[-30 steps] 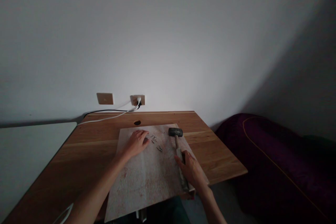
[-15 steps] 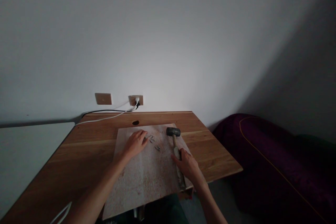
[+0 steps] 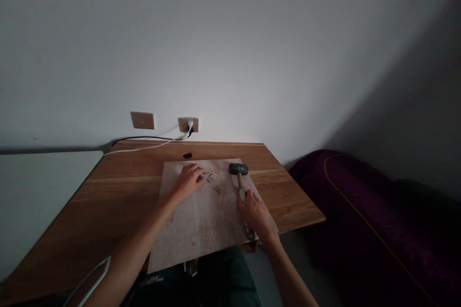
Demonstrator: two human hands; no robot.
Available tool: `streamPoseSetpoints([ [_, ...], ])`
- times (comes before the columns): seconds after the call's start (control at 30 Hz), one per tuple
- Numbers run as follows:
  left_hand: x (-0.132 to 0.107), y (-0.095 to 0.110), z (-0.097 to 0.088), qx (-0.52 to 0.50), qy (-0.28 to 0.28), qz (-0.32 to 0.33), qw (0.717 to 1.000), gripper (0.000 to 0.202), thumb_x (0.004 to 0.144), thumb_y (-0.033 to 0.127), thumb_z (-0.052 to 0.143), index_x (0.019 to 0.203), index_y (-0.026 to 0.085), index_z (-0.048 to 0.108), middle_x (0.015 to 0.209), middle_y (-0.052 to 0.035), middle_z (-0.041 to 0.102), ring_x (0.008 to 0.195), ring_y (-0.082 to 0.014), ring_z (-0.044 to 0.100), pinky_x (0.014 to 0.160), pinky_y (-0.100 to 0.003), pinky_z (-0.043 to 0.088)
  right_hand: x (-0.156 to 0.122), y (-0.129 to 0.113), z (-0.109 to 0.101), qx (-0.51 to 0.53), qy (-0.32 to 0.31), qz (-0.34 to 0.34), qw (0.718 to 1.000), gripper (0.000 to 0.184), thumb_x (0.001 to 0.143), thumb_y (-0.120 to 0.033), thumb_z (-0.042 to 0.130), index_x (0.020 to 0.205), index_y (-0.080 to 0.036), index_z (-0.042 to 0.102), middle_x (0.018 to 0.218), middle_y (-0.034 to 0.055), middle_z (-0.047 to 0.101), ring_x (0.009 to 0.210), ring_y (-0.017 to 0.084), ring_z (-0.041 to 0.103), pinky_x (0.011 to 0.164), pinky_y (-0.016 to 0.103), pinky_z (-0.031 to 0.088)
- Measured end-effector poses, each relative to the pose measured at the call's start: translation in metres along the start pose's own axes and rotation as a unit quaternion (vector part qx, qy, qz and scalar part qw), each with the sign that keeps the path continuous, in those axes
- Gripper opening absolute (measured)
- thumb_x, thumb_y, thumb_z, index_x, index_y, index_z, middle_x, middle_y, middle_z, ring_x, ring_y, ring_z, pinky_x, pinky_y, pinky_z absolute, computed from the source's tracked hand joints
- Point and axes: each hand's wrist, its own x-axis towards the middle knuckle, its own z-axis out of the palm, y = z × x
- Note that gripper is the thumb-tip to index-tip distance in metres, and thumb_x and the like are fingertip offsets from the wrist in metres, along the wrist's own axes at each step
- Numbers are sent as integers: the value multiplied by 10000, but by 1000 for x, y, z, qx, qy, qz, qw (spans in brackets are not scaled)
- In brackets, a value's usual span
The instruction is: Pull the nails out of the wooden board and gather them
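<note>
A pale, reddish-stained board [image 3: 201, 223] lies on a wooden desk [image 3: 118, 187]. A hammer [image 3: 238, 171] with a dark head and a pale handle rests along the board's right side. My right hand [image 3: 254, 213] lies over the handle, fingers curled round it. My left hand [image 3: 189, 181] rests flat on the board's far part, fingertips touching several small metal nails [image 3: 212, 181]. The lower part of the handle is hidden under my right hand.
A wall socket [image 3: 188, 124] with white and black cables [image 3: 144, 143] sits behind the desk, beside a blank plate [image 3: 142, 120]. A white surface [image 3: 39, 187] adjoins the desk's left. A dark purple seat [image 3: 363, 211] stands at the right. A white cable loop [image 3: 90, 283] lies near my left arm.
My right hand has slid up the hammer handle toward the head and closed on it. My left hand stays at the nails. The camera has tilted slightly.
</note>
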Motion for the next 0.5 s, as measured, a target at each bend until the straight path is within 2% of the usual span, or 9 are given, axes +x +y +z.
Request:
streamPoseSetpoints([
  [0.27, 0, -4, 3, -11, -8, 9, 1000, 232, 898, 53, 628, 1045, 205, 721, 1025, -57, 764, 1011, -245, 684, 933, -402, 494, -2, 0, 4, 9, 16, 12, 1000, 283, 1042, -341, 437, 1168, -129, 577, 1144, 201, 736, 1083, 309, 720, 882, 357, 497],
  [0.5, -1, -3, 2, 16, 17, -26, 999, 205, 872, 75, 648, 1028, 190, 716, 1041, -83, 748, 1025, -274, 670, 929, -428, 498, -2, 0, 7, 32, 18, 14, 999, 303, 1028, -341, 429, 1173, -122, 579, 1168, 226, 724, 1094, 343, 716, 878, 385, 502],
])
